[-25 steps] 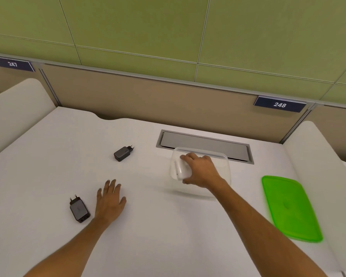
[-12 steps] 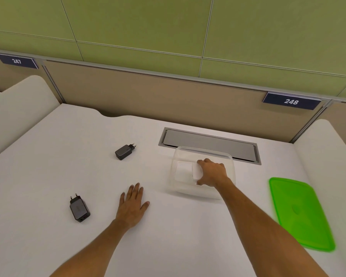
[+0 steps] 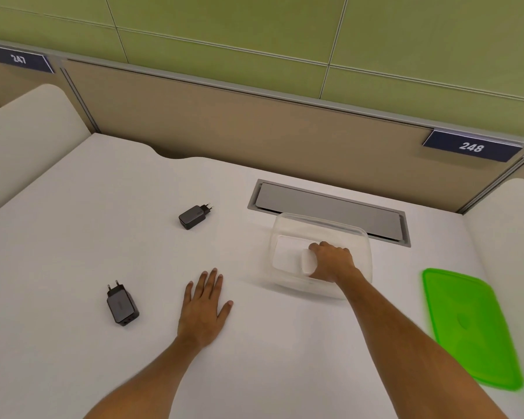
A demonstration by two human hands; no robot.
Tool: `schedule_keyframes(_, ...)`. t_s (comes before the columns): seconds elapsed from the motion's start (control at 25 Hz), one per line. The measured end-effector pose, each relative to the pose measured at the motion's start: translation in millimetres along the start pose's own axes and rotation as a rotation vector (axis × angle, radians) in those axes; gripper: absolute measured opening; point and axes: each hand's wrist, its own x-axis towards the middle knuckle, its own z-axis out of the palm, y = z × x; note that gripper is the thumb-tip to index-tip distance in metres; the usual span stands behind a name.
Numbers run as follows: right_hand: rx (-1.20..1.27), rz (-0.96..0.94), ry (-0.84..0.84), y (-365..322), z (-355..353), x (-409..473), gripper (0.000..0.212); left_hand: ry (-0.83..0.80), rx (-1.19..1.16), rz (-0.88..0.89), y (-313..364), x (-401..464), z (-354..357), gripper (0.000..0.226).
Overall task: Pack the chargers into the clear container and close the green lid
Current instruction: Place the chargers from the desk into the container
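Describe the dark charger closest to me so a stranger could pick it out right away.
On the white desk, look left of the flat left hand. The near dark charger lies there, prongs pointing away. The far dark charger lies farther back, left of the clear container.

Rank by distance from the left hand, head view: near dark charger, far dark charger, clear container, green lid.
From the left hand, flat on the table:
1. Near dark charger, just to its left.
2. Clear container, ahead to the right, with the right hand inside. Too close to call against 3.
3. Far dark charger, straight ahead.
4. Green lid, far right.
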Motion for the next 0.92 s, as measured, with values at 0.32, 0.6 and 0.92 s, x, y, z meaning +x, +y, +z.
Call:
schedule_keyframes(0.32,-0.01,0.025,-0.105,-4,6,4,0.079,0.013,-0.02,0.009,0,-1,0,0.068)
schedule_keyframes(0.6,-0.08,0.075,0.311,-54,-80,6,0.041,-0.013,-0.039,0.005,0,-1,-1,0.069)
schedule_keyframes(0.92,0.045,-0.434,0.285,-223,-76,-12,0.038,-0.011,-0.107,0.008,3,-1,-15,0.071)
